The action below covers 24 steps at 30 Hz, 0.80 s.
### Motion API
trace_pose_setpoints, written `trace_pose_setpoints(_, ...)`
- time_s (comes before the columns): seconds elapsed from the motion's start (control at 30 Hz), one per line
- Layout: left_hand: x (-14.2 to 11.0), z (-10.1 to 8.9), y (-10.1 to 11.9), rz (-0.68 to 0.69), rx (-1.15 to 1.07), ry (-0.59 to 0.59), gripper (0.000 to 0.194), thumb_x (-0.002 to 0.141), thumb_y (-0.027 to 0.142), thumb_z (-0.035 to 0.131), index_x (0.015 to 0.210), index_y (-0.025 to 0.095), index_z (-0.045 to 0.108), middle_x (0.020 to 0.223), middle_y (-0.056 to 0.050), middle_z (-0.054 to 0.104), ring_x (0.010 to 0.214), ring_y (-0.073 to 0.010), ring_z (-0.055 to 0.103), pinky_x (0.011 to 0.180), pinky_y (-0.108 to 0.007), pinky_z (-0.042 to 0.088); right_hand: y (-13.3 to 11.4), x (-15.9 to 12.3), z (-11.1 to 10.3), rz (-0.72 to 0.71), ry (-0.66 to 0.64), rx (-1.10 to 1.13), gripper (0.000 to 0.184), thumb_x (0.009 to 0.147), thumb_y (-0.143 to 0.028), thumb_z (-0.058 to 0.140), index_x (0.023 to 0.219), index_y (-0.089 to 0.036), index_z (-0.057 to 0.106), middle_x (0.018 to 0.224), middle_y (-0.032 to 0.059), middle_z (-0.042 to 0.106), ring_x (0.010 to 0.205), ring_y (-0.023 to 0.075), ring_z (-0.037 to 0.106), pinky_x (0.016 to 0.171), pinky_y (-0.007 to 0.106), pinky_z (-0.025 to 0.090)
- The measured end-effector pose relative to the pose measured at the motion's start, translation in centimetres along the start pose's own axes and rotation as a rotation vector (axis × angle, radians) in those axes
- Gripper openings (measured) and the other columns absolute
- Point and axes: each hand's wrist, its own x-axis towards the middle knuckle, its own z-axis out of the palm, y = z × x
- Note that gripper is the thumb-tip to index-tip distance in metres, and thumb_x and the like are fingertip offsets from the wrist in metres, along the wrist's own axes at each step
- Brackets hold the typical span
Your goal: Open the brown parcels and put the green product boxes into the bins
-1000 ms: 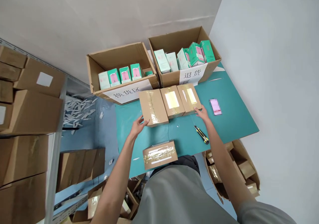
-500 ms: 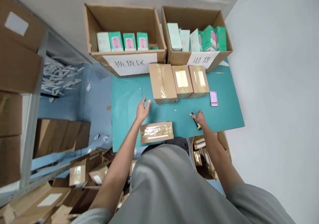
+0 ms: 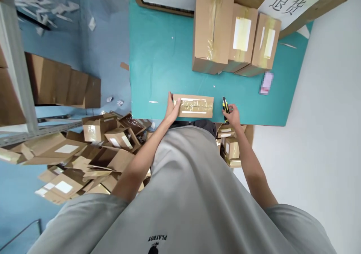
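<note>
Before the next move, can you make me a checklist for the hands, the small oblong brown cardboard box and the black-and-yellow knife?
1. Slim black-and-yellow utility knife in the right hand: ok.
2. Blade safely drawn in: cannot tell, too small to see.
3. Left hand on the small oblong brown cardboard box: ok, at its left end.
4. Left hand away from the knife: ok, the knife is beyond the box's right end.
5. Box well back from the near edge of the green tabletop: not ok, it lies close to it.
6. Three taped brown cardboard boxes out of the way: ok, they stand farther back.
</note>
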Motion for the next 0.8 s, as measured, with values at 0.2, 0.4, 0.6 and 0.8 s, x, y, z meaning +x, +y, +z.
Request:
trace_pose_setpoints(0.2,-0.3,2.4,0.5,0.221,0.122,-0.205,0.15,0.084,0.089,0.082,0.187,0.018,-0.001,0.193,-0.026,-0.005,0.181,-0.0438,-0.004,0.145,-0.061,0.003,-5.1,-0.7,-3.7,-0.254,-0.142,-0.039,0.045,0.093,-0.042,0.076,0.132,-0.023,0.064,0.13,0.0119,0.08,0.11,0.0307,0.079,0.101,0.043,0.064)
trace_pose_setpoints(0.4,-0.4,0.9,1.3,0.436,0.256,-0.253,0.131,0.081,0.094,0.08,0.182,0.025,0.034,0.194,-0.021,-0.005,0.178,-0.0523,-0.01,0.142,-0.072,0.006,-11.0,-1.8,-4.4,-0.579,-0.421,-0.337,0.059,0.11,-0.041,0.062,0.167,-0.028,0.056,0.149,0.0098,0.077,0.131,0.0366,0.075,0.106,0.049,0.063)
trace_pose_setpoints(0.6,-0.6,-0.7,0.1,0.385,0.236,-0.212,0.106,0.085,0.096,0.073,0.167,0.029,0.061,0.195,-0.015,0.004,0.18,-0.0496,0.001,0.142,-0.07,0.008,-15.9,-1.8,-2.1,-0.851,-0.539,-0.669,0.058,0.122,-0.032,0.039,0.18,-0.033,0.041,0.151,0.0104,0.074,0.128,0.0271,0.074,0.102,0.035,0.059)
trace_pose_setpoints(0.8,-0.4,-0.6,-1.0,0.321,0.133,-0.239,0.112,0.079,0.095,0.08,0.168,0.03,0.06,0.191,-0.017,0.02,0.179,-0.0482,0.013,0.143,-0.067,0.015,-18.2,-1.0,-0.9,-0.988,-0.564,-0.822,0.062,0.12,-0.021,0.043,0.18,-0.035,0.04,0.15,0.0107,0.074,0.123,0.0271,0.076,0.098,0.036,0.059)
